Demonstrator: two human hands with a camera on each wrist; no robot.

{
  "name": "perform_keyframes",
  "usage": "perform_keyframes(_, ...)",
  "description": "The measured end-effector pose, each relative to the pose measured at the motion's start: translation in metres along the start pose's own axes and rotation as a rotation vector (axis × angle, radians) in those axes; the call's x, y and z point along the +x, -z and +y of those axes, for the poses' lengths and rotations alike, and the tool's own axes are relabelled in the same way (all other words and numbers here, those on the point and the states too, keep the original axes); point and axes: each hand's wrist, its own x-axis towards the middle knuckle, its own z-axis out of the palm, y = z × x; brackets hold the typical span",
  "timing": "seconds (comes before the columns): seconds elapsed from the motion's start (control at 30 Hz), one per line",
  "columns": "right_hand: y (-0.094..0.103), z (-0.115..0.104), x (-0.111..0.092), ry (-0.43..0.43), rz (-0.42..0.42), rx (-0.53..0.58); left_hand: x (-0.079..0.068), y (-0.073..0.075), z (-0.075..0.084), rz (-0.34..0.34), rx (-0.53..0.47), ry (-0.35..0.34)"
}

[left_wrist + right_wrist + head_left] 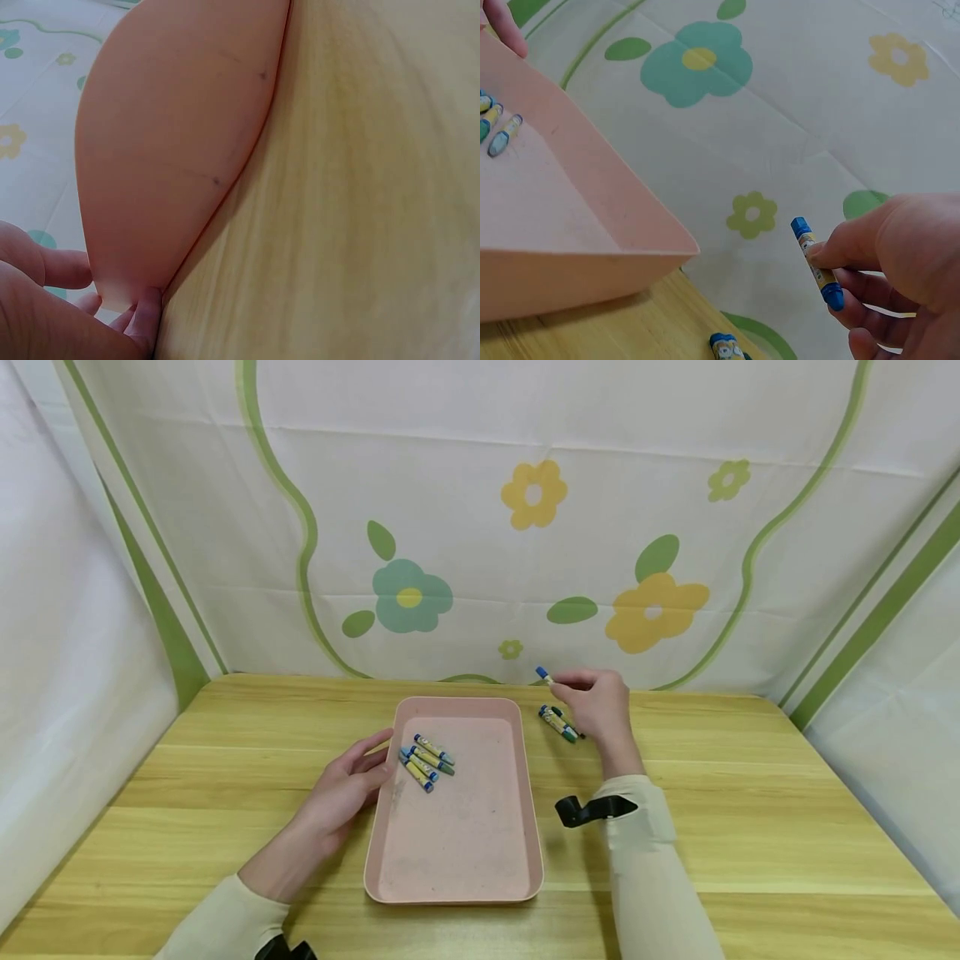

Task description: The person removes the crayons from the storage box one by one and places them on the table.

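Note:
Between thumb and fingers, my right hand pinches a blue crayon with a yellow wrapper, raised above the table beyond the tray's far right corner. Below that hand, a small bunch of crayons lies on the table, green tips among them, partly overlapping. My left hand rests with extended fingers against the outer left wall of a pink tray. Inside the tray, toward its far left, several crayons lie close together, with light blue and green tips.
The wooden table reaches back to a white cloth printed with flowers, which hangs upright behind it. More cloth hangs at both sides. A black strap mount sits on the right wrist.

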Motion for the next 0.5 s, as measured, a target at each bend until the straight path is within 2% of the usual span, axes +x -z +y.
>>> perform_keyframes(0.5, 0.004, 0.031, 0.005, -0.028, 0.019, -0.061, -0.001, -0.001, 0.001, 0.0, -0.008, 0.001)
